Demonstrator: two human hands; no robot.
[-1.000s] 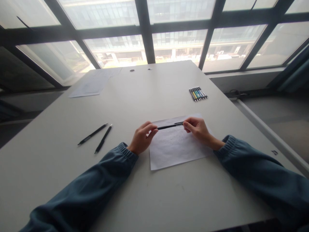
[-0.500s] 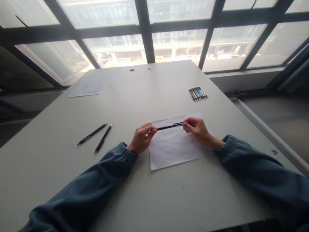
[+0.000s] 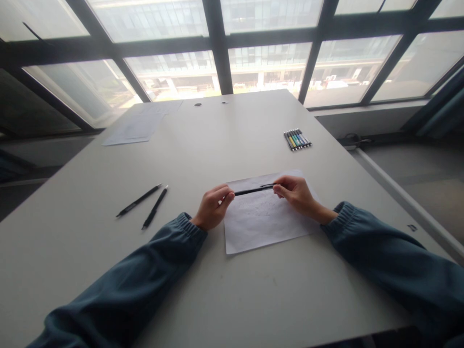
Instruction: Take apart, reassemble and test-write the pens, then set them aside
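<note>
A black pen (image 3: pixel 252 191) with a clip is held nearly level between both hands, above a white sheet of paper (image 3: pixel 266 232). My left hand (image 3: pixel 213 207) pinches its left end. At the clip end, my right hand (image 3: pixel 295 194) grips it between thumb and fingers, so both tips are hidden. Faint marks show on the paper. Left of my left hand, two dark pens lie on the table: one pen (image 3: pixel 138 201) farther out and another pen (image 3: pixel 155 208) closer in.
A row of several pens (image 3: pixel 297 139) with coloured bands lies on the white table (image 3: pixel 203 154) toward the right. More paper sheets (image 3: pixel 132 126) rest at the far left. Windows (image 3: pixel 174 72) stand behind the table's far edge. A small dark mark (image 3: pixel 412 227) is near the right edge.
</note>
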